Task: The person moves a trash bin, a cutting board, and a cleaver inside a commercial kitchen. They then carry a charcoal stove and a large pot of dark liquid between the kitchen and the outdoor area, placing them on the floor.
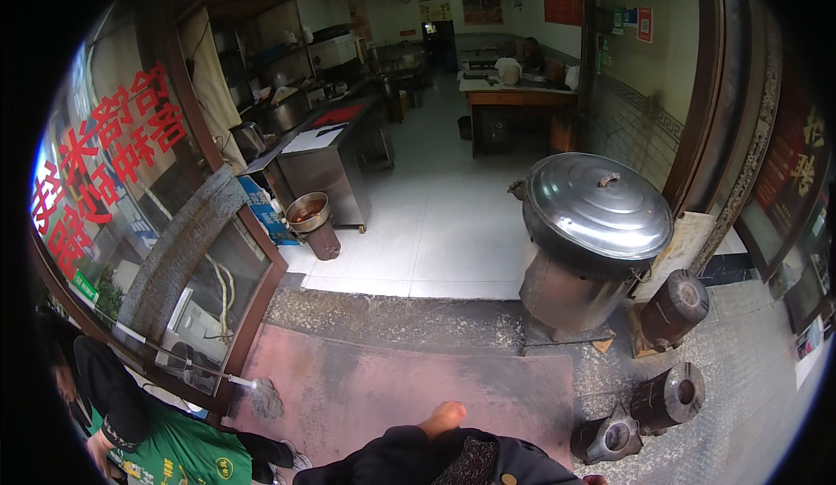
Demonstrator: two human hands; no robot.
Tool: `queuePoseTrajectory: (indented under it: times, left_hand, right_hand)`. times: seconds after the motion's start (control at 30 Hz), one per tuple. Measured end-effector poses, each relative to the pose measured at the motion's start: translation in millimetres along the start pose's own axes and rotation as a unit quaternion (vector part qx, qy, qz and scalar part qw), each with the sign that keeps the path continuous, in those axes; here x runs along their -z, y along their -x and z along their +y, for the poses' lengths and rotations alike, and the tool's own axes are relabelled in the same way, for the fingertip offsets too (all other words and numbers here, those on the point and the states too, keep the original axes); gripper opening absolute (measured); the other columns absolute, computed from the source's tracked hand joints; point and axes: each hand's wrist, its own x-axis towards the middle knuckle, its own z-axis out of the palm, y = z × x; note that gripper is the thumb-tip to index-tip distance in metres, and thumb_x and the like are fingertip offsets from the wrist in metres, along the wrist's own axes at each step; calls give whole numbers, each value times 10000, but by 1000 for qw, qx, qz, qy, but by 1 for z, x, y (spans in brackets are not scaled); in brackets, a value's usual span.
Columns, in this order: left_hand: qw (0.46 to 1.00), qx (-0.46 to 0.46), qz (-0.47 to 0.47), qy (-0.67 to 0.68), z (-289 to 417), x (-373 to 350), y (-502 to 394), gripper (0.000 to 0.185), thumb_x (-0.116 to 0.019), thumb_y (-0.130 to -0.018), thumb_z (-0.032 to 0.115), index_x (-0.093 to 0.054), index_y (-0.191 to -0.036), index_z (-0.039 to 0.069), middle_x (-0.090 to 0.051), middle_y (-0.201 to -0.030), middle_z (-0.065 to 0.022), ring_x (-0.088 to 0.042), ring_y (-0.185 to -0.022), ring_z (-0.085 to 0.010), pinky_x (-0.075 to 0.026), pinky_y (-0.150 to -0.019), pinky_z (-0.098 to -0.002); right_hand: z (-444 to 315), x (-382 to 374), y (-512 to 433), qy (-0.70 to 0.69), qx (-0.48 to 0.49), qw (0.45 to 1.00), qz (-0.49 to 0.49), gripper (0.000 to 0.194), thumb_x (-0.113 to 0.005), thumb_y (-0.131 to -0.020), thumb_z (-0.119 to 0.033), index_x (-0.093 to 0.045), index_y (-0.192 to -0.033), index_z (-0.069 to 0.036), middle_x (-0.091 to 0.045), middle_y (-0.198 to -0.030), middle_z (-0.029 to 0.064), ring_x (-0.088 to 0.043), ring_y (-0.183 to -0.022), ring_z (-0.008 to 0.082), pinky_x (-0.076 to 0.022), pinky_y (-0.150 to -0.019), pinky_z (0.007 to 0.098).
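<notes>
My left hand (447,416) shows at the bottom middle, above the pinkish red mat (405,380), at the end of a dark sleeve. Its fingers are bunched or turned away, and no object shows in it. Of my right hand (594,479) only a sliver appears at the lower edge; its fingers are hidden. Right of the mat, nearest to that hand, stand two small cylindrical stoves (673,397) (610,438). Beyond them, a large pot with a domed metal lid (597,201) sits on a drum-shaped stove (575,292) beside the doorway.
A person in a green apron (176,439) is at lower left, near a mop (266,399) touching the mat. A stone step (392,315) edges the tiled floor. Inside are a metal basin (307,212) on a small stove, a steel counter (326,184) and a table (522,98).
</notes>
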Motion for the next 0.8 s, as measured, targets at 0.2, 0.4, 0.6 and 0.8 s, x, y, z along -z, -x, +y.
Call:
queuePoseTrajectory:
  times: [0.2,0.4,0.6,0.8]
  left_hand:
    - [976,74,19,206,-23,31,60,113,-497,-664,163,-585,-671,93,-588,-704,-100,-560,-664,-263,-444,-579,-360]
    - [957,180,157,166,-89,27,144,122,-504,-651,150,-590,-588,91,-584,-686,-105,-557,-665,-268,-443,-609,-350]
    - [960,275,33,-40,-132,26,206,127,-532,-667,178,-643,-721,149,-595,-807,-79,-557,-802,-244,-443,-701,-337]
    - [996,73,45,14,-148,21,153,77,-537,-619,111,-608,-646,102,-590,-692,-65,-563,-651,-208,-447,-576,-307]
  right_hand:
    - [-3,-6,-3,57,2,997,-43,255,-517,-744,-237,-571,-819,1,-576,-778,191,-554,-706,283,-427,-605,354]
    - [-73,-72,-14,36,63,992,-101,166,-612,-649,-101,-538,-734,21,-559,-667,83,-551,-647,147,-439,-572,266]
    - [-151,-118,31,23,127,985,-114,183,-605,-633,-107,-564,-784,-13,-531,-789,146,-555,-643,253,-446,-614,339]
    - [-129,-112,64,18,70,992,-103,171,-603,-629,-102,-561,-769,-13,-518,-760,150,-552,-627,255,-447,-607,340]
